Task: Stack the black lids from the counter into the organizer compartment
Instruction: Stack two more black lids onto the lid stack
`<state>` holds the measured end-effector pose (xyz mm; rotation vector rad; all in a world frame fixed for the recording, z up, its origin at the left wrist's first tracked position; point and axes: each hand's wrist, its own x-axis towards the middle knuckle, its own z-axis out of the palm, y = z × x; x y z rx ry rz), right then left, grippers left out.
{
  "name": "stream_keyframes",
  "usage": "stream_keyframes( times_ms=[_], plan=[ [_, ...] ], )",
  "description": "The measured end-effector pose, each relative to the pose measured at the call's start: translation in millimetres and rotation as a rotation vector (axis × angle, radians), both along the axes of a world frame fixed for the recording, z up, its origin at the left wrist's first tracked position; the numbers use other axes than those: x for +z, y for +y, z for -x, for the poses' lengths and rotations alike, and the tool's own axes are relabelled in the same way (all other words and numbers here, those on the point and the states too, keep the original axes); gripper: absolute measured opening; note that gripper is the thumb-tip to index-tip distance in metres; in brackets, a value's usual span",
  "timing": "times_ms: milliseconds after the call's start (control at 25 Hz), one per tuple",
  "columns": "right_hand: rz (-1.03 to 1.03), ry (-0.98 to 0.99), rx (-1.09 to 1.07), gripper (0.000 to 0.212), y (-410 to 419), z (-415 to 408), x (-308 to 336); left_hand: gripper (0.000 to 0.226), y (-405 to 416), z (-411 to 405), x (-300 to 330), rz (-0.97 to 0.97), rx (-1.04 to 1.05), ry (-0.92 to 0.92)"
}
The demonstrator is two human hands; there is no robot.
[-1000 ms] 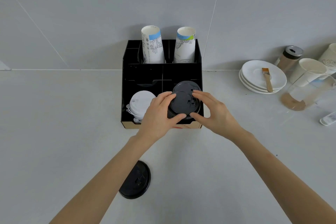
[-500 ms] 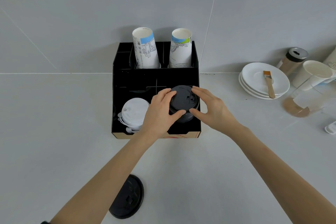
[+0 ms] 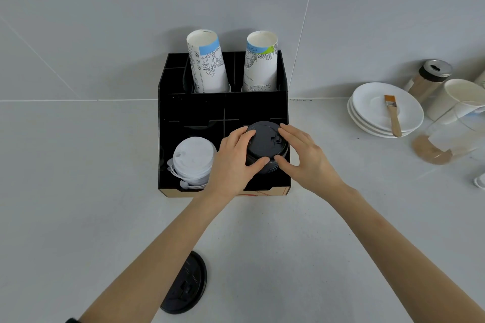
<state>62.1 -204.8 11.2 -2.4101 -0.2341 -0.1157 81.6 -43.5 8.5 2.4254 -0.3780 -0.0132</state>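
Note:
A black organizer [image 3: 191, 110] stands against the wall on the grey counter. In its front right compartment sits a stack of black lids [image 3: 265, 144]. My left hand [image 3: 233, 165] grips the stack's left side, thumb at the front. My right hand [image 3: 304, 160] holds its right side, fingers resting on the top lid. One more black lid [image 3: 186, 284] lies flat on the counter near me, partly hidden under my left forearm.
White lids [image 3: 193, 158] fill the front left compartment. Two printed paper cup stacks [image 3: 207, 65] stand in the back compartments. At the right are stacked white plates [image 3: 372, 113] with a brush [image 3: 393, 118], a shaker jar [image 3: 430, 78], cups and a clear pitcher [image 3: 451, 136].
Both hands have stayed on the black lid stack, which has settled a little lower in the compartment. The view has shifted slightly; the loose lid has not moved.

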Motion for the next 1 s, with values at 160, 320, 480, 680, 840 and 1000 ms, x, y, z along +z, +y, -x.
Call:
stream_keyframes(
  times_ms=[160,320,480,680,840,1000],
  plan=[
    [-0.053,-0.016,-0.028,0.054,2.9,5.9,-3.8,0.061,0.7,3.1,-1.1,-0.001,-0.004,-0.014],
    [-0.086,-0.011,-0.05,0.053,2.4,6.7,-4.4,0.061,1.8,0.2,1.3,-0.005,-0.005,-0.007],
    [-0.059,0.018,-0.039,0.053,-1.5,3.9,-2.0,0.061,3.4,-1.0,3.5,-0.015,-0.016,-0.022],
    [0.008,0.028,-0.014,0.052,-5.6,-0.7,1.8,0.06,2.6,-2.5,6.4,-0.025,-0.012,-0.033],
    [0.024,0.03,-0.016,0.052,-3.6,0.3,1.1,0.06,1.9,-3.1,5.1,-0.026,-0.017,-0.009],
    [0.018,0.04,-0.026,0.052,-1.1,3.1,-0.5,0.06,1.6,-1.0,2.7,0.018,-0.011,0.013]
  ],
)
